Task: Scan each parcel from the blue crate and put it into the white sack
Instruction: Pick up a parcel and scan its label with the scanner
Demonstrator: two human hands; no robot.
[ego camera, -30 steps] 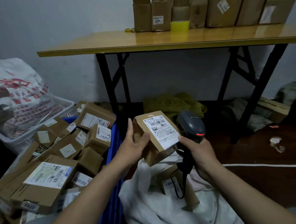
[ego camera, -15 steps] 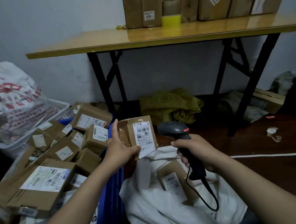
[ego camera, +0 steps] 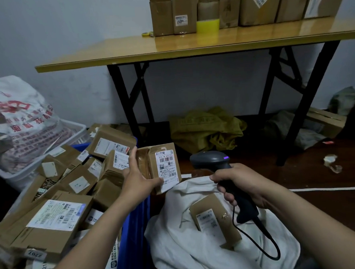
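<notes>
table carton sticker [ego camera: 181,20]: 4017, inverted | crate parcel sticker [ego camera: 35,255]: 2207, inverted

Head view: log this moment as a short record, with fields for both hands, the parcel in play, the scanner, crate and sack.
left hand: grips a small parcel by its left side, label facing the camera
right hand: wrapped round the handle of the scanner, whose head points left toward the parcel
blue crate: piled with labelled parcels, left of the sack
white sack: one sacked parcel lies on it
stage: parcel in hand, not yet in the sack
</notes>
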